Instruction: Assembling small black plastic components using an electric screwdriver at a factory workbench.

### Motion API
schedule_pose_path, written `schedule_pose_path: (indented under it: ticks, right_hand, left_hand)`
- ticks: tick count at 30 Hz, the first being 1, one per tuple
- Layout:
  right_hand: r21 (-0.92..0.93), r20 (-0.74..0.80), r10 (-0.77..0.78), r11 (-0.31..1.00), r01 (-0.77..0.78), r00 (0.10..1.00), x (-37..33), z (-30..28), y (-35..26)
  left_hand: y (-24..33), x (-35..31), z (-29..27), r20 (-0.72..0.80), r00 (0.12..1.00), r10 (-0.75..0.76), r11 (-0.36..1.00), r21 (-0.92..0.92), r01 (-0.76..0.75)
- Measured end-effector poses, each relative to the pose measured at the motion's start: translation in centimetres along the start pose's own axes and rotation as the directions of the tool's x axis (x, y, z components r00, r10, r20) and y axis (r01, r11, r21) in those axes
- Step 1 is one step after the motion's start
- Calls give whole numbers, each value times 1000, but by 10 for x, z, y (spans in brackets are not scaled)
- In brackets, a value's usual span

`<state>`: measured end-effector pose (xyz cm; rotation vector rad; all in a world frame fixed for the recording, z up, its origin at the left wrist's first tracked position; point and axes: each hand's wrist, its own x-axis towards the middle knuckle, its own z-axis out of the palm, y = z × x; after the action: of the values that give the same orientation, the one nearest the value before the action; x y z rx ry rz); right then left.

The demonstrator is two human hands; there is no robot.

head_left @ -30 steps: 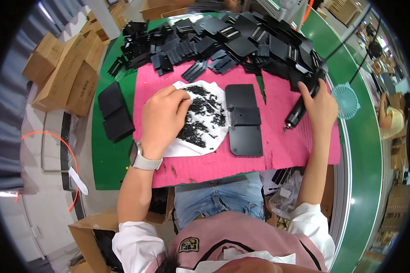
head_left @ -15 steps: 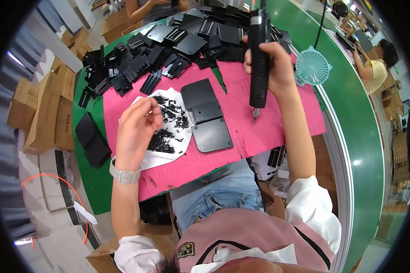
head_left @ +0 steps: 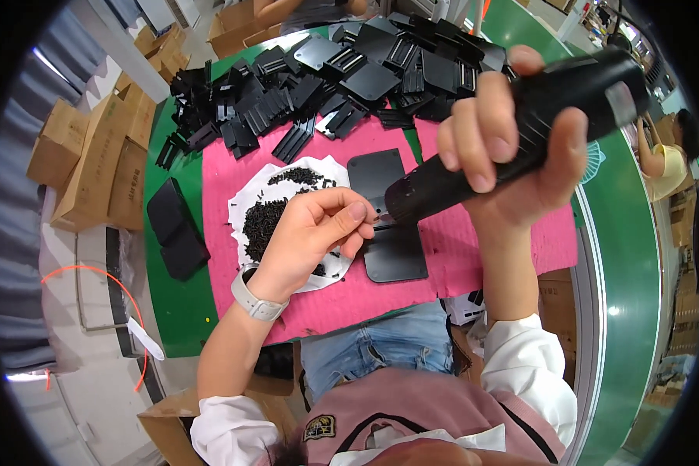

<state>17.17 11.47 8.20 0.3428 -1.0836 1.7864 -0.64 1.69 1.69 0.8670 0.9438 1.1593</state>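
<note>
My right hand (head_left: 512,144) is wrapped round a black electric screwdriver (head_left: 474,167), now tilted with its front end down to the left. Below that end lies a black two-panel plastic part (head_left: 396,258), its middle partly covered by the tool and my fingers. My left hand (head_left: 318,233) is pinched closed right beside the screwdriver's front end; whatever its fingertips hold is too small to make out. Under and beside my left wrist, small black screws (head_left: 262,225) are heaped on a white cloth (head_left: 330,171).
A pink mat (head_left: 481,248) covers part of the green table (head_left: 175,318). Many black plastic parts (head_left: 287,93) are piled along the far side. Another black part (head_left: 177,229) lies at the left. A teal basket (head_left: 592,161) shows behind my right hand. Cardboard boxes (head_left: 93,167) stand left.
My left hand has moved right from the screws to the black part, its fingers pinched. My right hand has swung the screwdriver from upright to slanted, its front end now at the part's middle.
</note>
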Motion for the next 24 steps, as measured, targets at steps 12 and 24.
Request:
schedule_pose_path:
  ticks: [12,24]
  right_hand:
    - [-178,87,-82,979,96,993,-1,-7,10]
    - [-290,-37,63,954,-71,997,2,-19,-7]
  left_hand:
    - [-9,-1,1,-25,994,104,987,123,-100]
    - [-9,-3,7,-120,973,199,964,200,-173]
